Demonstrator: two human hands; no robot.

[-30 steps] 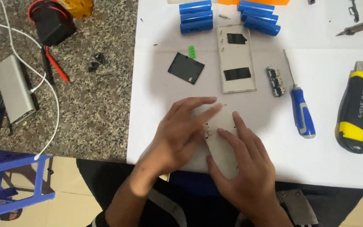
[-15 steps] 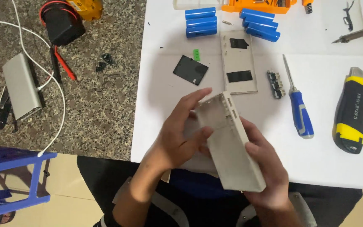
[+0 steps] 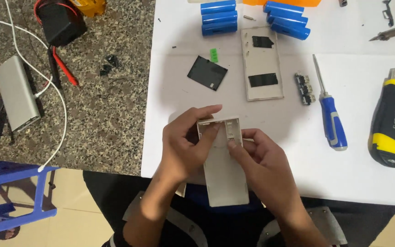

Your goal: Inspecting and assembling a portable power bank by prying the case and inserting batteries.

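- The grey plastic case (image 3: 222, 164) is now held up off the white sheet (image 3: 362, 174) with its open end turned toward the camera. Half a second ago it was tilted on its long side, and a second ago it lay flat under both palms.
- The left hand (image 3: 184, 146) is closed around the case's left edge, thumb over the top rim and a fingertip on the end face.
- The right hand (image 3: 264, 164) grips the right side, its thumb pressed onto the small slots in that end. Both hands hold the case snugly, not spread wide.
- Judging by this turn, attention has shifted from pressing the shell flat to checking or working its port end.
- Just beyond lie the flat grey cover (image 3: 261, 64) with two black strips, a black square pad (image 3: 207, 73) and a small connector board (image 3: 303, 88).
- Further out: blue battery cells (image 3: 218, 17), a blue-handled screwdriver (image 3: 329, 116) and a yellow-black utility knife (image 3: 389, 123).
- On the stone counter to the left sits a silver power bank (image 3: 17, 98) with a white cable (image 3: 60, 105).
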